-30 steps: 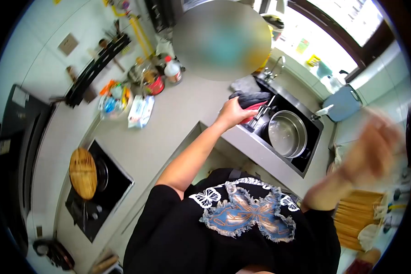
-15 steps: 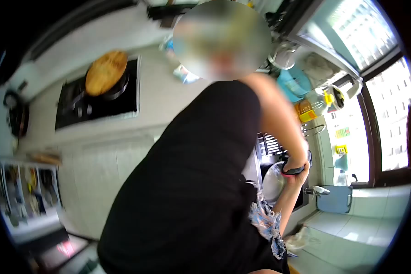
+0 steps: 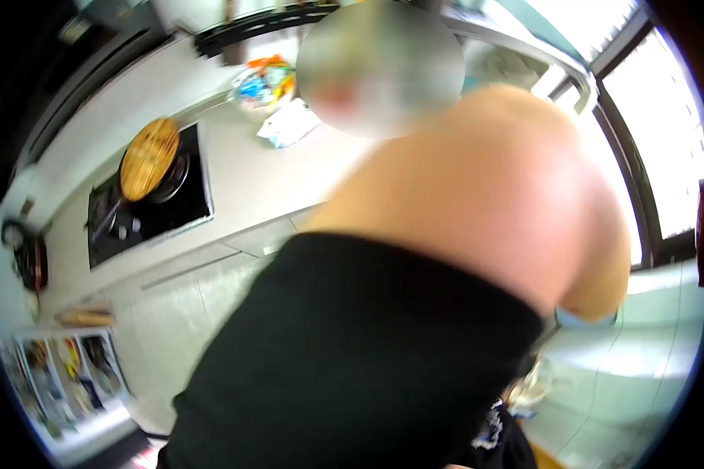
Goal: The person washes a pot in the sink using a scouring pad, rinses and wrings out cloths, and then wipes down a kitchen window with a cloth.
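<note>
A bare bent arm [image 3: 485,180] with a black sleeve [image 3: 352,344] fills the middle of the head view, close to the camera and blurred. It hides the sink area. Neither of my hands shows, so what they hold or touch cannot be seen. A small part of the blue board [image 3: 587,319] appears just under the bent arm, against the tiled wall. Some ragged patterned cloth [image 3: 489,428] is visible below the sleeve.
On the left, a round wooden lid [image 3: 150,159] lies over a pan on the black hob [image 3: 105,254]. Colourful packets [image 3: 266,86] and a white packet [image 3: 289,123] are on the counter [image 3: 242,168]. An open drawer [image 3: 121,426] holds utensils. Windows [image 3: 649,133] stand at right.
The arm has swung up and nearer the camera, now covering the sink, pot, bottle and both hands, which were together over the sink around a dark object. The view has also shifted.
</note>
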Demonstrator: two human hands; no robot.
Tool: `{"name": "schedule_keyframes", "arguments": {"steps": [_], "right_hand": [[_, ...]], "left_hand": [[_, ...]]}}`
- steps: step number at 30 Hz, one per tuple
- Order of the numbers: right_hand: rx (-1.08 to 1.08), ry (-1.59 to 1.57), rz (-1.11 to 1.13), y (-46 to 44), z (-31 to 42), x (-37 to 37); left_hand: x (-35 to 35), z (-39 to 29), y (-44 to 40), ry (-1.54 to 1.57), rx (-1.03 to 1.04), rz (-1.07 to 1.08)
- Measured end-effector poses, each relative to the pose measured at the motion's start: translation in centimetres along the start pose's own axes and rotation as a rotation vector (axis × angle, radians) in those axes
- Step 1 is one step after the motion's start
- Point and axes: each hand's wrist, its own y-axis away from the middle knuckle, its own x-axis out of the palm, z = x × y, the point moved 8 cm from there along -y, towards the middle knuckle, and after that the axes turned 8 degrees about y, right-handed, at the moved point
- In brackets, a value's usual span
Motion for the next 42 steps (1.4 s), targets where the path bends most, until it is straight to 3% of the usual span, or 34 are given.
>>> {"name": "schedule_keyframes", "arguments": {"steps": [4, 5, 6, 7, 9, 10, 11, 12, 14, 15, 17, 18, 19, 20, 21, 22, 24, 27, 30, 32, 35, 38, 40, 42], "right_hand": [[0.034, 0.033, -0.066, -1.5, 0.7, 0.4], [0.151, 0.052, -0.043, -2.6, 0.0, -1.0], [0.182, 0.165, -0.097, -3.6, -0.4, -2.1], [0.155, 0.224, 0.085, -5.7, -1.4, -3.1], [0.156, 0.439, -0.045, -4.4, 2.0, -1.3], [0.131, 0.347, 0.022, -4.4, 3.3, 0.6], [0.105, 0.269, 0.047, -4.2, 4.4, 2.2], [0.074, 0.190, 0.075, -4.3, 5.2, 3.2], [0.068, 0.155, 0.075, -6.3, 3.8, 1.6], [0.075, 0.128, 0.093, -7.3, 2.9, 1.3], [0.104, 0.235, 0.065, -5.7, 3.6, 4.3], [0.116, 0.303, 0.089, -5.3, 3.9, 5.1], [0.127, 0.371, 0.114, -4.9, 4.3, 5.9], [0.217, 0.448, 0.241, -4.3, 4.4, 7.0], [0.212, 0.638, 0.126, -3.0, 5.7, 7.7], [0.191, 0.716, 0.202, -3.9, 5.2, 7.0], [0.041, 1.041, 0.209, -2.8, 6.4, 8.3], [-0.027, 0.979, 0.270, -3.1, 6.7, 8.2], [-0.098, 1.019, 0.273, -3.3, 7.7, 7.7], [0.062, 1.006, 0.419, -3.8, 6.1, 6.8], [-0.017, 0.885, 0.519, -2.0, 5.3, 8.5], [0.072, 0.977, 0.566, -3.0, 4.9, 7.1], [0.210, 1.099, 0.578, -3.7, 5.1, 5.6], [0.118, 1.056, 0.531, -4.5, 7.2, 6.3]], "left_hand": [[-1.0, -0.7, -0.4, -0.042, -0.025, -0.062], [-1.2, -0.4, 0.0, -0.052, -0.050, -0.089], [-1.1, 0.4, 0.7, -0.054, -0.081, -0.124], [-0.6, 1.8, 1.6, -0.033, -0.136, -0.167], [1.2, 5.4, 3.3, 0.007, -0.222, -0.326], [2.5, 7.8, 4.5, 0.203, -0.339, -0.366], [3.3, 10.0, 5.6, 0.444, -0.316, -0.656], [4.8, 11.5, 5.9, 0.602, -0.371, -0.634], [6.9, 11.7, 7.0, 0.559, -0.365, -0.854], [9.2, 12.5, 6.4, 0.642, -0.440, -0.803], [11.7, 10.6, 6.8, 1.198, -0.427, -0.739], [13.7, 11.7, 4.9, 1.238, -0.247, -0.742], [13.9, 10.1, 4.6, 1.698, -0.087, -0.651], [13.9, 9.4, 5.6, 1.832, -0.103, -0.674], [13.9, 9.8, 6.9, 1.776, -0.205, -0.755], [15.1, 10.7, 7.0, 1.740, -0.371, -0.731], [15.2, 10.1, 8.0, 1.739, -0.354, -0.768], [14.7, 9.7, 10.2, 1.865, -0.292, -1.062], [14.1, 10.0, 13.5, 1.964, -0.188, -1.164], [13.9, 10.7, 15.2, 1.841, -0.144, -1.265], [12.6, 10.8, 18.7, 1.391, -0.160, -1.442], [12.5, 11.1, 21.2, 1.416, -0.193, -1.455], [12.4, 11.6, 23.8, 1.308, -0.366, -1.431], [12.0, 12.7, 26.3, 1.125, -0.650, -1.223]]}}
